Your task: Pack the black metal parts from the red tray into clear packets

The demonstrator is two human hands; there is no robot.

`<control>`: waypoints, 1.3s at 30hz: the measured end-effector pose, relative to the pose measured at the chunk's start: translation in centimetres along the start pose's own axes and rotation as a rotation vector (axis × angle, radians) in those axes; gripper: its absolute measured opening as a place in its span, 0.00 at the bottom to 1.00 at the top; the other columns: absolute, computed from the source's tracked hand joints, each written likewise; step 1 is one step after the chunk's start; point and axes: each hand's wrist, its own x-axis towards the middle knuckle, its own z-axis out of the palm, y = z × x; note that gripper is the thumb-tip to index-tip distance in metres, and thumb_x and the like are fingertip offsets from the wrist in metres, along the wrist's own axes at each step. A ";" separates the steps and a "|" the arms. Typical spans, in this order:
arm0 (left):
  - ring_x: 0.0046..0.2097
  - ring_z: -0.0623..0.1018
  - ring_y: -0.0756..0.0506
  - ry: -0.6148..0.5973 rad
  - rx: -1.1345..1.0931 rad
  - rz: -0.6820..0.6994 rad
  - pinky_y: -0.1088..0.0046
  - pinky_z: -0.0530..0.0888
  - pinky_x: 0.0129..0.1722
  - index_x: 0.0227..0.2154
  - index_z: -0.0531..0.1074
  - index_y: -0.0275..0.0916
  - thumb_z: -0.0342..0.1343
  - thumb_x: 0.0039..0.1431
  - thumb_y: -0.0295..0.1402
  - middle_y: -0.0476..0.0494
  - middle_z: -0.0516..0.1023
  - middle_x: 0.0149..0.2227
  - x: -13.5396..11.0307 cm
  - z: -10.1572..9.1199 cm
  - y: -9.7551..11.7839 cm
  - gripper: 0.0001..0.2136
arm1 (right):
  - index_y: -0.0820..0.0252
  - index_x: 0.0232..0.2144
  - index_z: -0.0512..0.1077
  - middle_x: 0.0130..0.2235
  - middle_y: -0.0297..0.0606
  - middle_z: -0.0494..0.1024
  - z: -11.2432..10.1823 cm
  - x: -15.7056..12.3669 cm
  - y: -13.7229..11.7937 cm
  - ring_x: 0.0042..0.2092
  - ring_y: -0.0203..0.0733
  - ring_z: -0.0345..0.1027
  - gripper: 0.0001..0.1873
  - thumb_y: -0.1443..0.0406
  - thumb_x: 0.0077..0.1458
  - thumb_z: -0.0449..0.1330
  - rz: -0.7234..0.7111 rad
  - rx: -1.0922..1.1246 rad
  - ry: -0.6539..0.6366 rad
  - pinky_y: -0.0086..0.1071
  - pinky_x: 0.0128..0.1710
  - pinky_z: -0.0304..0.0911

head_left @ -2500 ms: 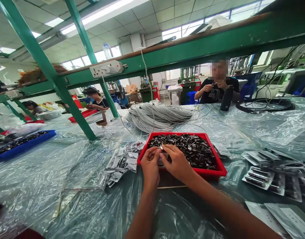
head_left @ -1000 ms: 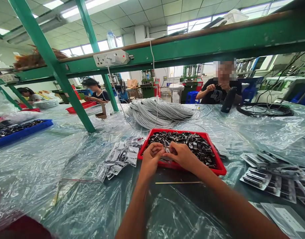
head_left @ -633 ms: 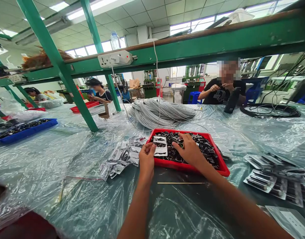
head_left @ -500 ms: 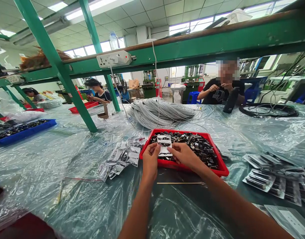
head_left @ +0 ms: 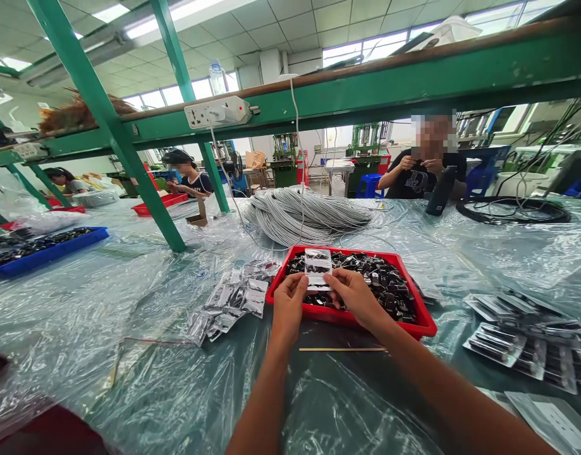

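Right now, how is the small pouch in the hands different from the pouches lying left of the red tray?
The held pouch is a single one; the pile of pouches is many. The held pouch stands upright over the red tray; the pile lies flat, overlapping, on the plastic sheet. The left hand and right hand pinch the held pouch; nothing touches the pile. Both are small clear packets with dark contents.

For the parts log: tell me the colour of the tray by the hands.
The tray is red; the head view shows it best.
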 end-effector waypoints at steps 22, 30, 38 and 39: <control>0.32 0.77 0.47 0.018 0.176 0.110 0.72 0.73 0.35 0.29 0.76 0.37 0.67 0.46 0.41 0.46 0.78 0.28 -0.5 0.3 0.3 0.13 | 0.56 0.27 0.62 0.24 0.29 0.66 0.2 -0.3 -0.7 0.26 0.36 0.59 0.20 0.49 0.53 0.62 -0.369 -0.698 0.105 0.31 0.28 0.59; 0.26 0.74 0.50 -0.132 0.258 0.098 0.73 0.72 0.31 0.28 0.75 0.36 0.66 0.45 0.44 0.49 0.76 0.26 0.6 -1.4 1.5 0.15 | 0.58 0.33 0.68 0.22 0.31 0.72 -0.6 -0.1 -0.6 0.25 0.38 0.67 0.12 0.57 0.64 0.51 -0.386 -0.731 -0.160 0.32 0.31 0.62; 0.32 0.77 0.49 0.568 0.382 0.244 0.70 0.74 0.36 0.42 0.72 0.35 0.58 0.54 0.40 0.45 0.75 0.35 3.0 -6.2 1.7 0.16 | 0.58 0.52 0.68 0.52 0.48 0.75 -1.7 0.9 -0.5 0.49 0.48 0.71 0.19 0.68 0.58 0.54 -0.444 -0.769 0.051 0.45 0.51 0.65; 0.34 0.77 0.49 0.629 0.411 0.246 0.69 0.74 0.38 0.45 0.71 0.35 0.57 0.55 0.38 0.42 0.74 0.41 3.2 -6.7 1.8 0.17 | 0.59 0.49 0.70 0.49 0.47 0.76 -1.8 0.6 -1.0 0.48 0.48 0.71 0.16 0.69 0.59 0.53 -0.449 -0.819 0.000 0.44 0.50 0.65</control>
